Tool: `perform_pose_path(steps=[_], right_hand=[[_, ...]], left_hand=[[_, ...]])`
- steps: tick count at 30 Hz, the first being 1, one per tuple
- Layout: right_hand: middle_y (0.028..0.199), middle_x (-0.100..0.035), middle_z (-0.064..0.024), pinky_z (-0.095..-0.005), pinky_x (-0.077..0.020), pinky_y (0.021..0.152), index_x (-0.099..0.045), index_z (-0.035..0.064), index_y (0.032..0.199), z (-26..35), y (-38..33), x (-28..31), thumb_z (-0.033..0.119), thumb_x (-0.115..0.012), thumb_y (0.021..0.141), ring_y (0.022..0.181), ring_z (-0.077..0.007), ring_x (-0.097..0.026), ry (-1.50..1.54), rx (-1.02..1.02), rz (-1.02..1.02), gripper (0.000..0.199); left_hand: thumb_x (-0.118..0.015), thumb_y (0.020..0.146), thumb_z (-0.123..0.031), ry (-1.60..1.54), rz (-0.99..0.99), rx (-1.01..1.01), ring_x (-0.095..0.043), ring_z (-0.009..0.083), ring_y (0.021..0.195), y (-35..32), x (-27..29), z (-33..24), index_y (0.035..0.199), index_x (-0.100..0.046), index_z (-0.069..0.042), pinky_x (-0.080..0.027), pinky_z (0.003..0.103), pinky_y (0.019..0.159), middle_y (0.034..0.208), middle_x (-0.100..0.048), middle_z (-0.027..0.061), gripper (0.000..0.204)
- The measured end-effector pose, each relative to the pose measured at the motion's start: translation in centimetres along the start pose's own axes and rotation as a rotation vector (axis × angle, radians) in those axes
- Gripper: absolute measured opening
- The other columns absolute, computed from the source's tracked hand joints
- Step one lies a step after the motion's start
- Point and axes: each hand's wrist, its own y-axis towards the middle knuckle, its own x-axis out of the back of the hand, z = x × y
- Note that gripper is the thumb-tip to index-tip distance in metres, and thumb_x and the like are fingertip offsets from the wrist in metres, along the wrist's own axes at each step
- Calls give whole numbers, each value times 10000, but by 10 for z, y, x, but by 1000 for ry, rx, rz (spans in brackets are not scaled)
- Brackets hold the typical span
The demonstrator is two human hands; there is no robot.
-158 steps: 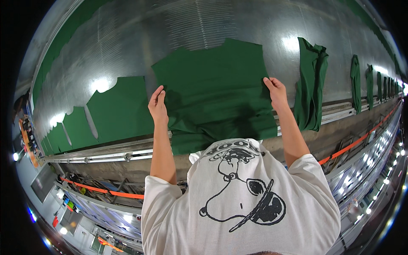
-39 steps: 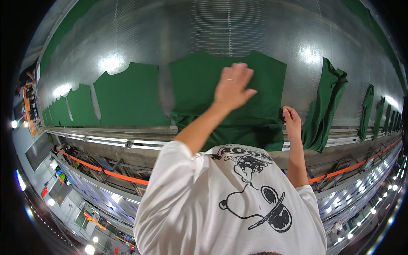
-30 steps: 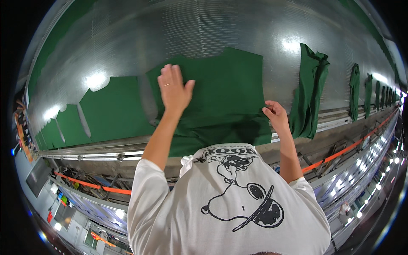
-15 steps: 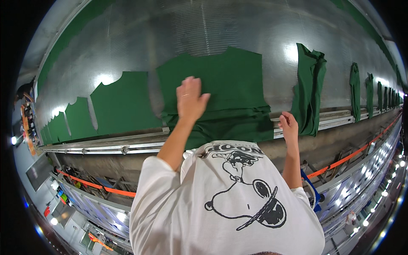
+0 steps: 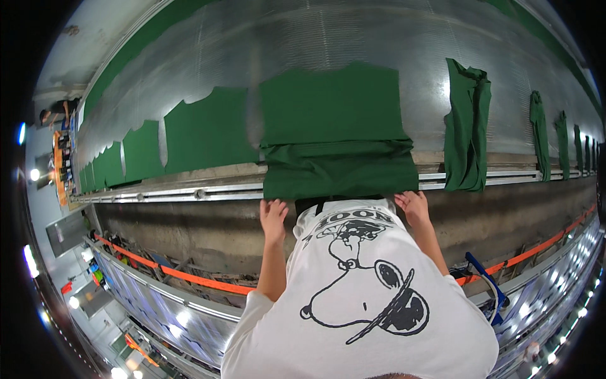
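A green shirt panel (image 5: 331,104) lies in front of me on the metal table. Its upper part is spread flat, while its lower part has crosswise folds and hangs over the table's near edge. At the left end of the lower hem, my left hand (image 5: 274,218) has its fingers bent against the fabric and looks closed on it. My right hand (image 5: 413,208) pinches the same hem near its right corner. The fingertips are partly hidden at the cloth's edge.
Flat green panels (image 5: 208,129) lie in a row to the left. To the right, a bunched green piece (image 5: 467,126) hangs over the edge rail (image 5: 227,191), with several more beyond. An orange bar (image 5: 177,273) and a blue-framed object (image 5: 489,284) are behind me. Another person (image 5: 57,114) stands far left.
My left hand has come off the panel's upper surface down to its lower hem. My right hand has moved to the hem's right corner. The folded lower part now lies more spread out.
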Motion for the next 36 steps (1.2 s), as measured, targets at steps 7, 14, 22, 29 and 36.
perform_pose_path(steps=[7,14,22,29,36], right_hand=[[811,-653,-2,-238,-496,603,-628,86,866,66,-55,17,178,-674,978,697,-89,-630,-383,135,273,153],[905,-662,8,-241,-498,617,-647,45,1090,133,-112,-2,74,-676,966,743,-65,-599,-220,489,363,131],[1060,-633,-17,-213,-495,630,-674,11,1270,152,-163,-20,-37,-683,921,738,-42,-565,-497,829,236,352],[1133,-653,-51,-205,-502,659,-677,-37,1097,156,-137,-28,-31,-690,908,697,-83,-579,-994,1196,116,189],[1073,-672,-63,-244,-561,758,-615,-6,1166,131,-41,-58,37,-634,984,830,-119,-690,-459,732,369,188]], left_hand=[[-661,983,-153,284,324,-62,-557,68,726,-11,13,-71,763,-569,-107,-509,252,711,759,-523,-54,243],[-642,916,15,-214,505,-298,-646,146,998,-45,-7,-161,1066,-557,-105,-519,315,885,1076,-682,37,211],[-611,943,81,180,534,-563,-654,183,1096,-54,11,-213,1368,-589,9,-521,310,982,1215,-669,141,431],[-681,913,-1,1075,309,-991,-656,132,865,-43,-15,-227,1116,-711,13,-538,276,711,1088,-683,61,206],[-587,988,-73,571,558,-501,-672,156,856,56,-52,-147,1157,-635,-10,-547,288,789,1017,-684,77,187]])
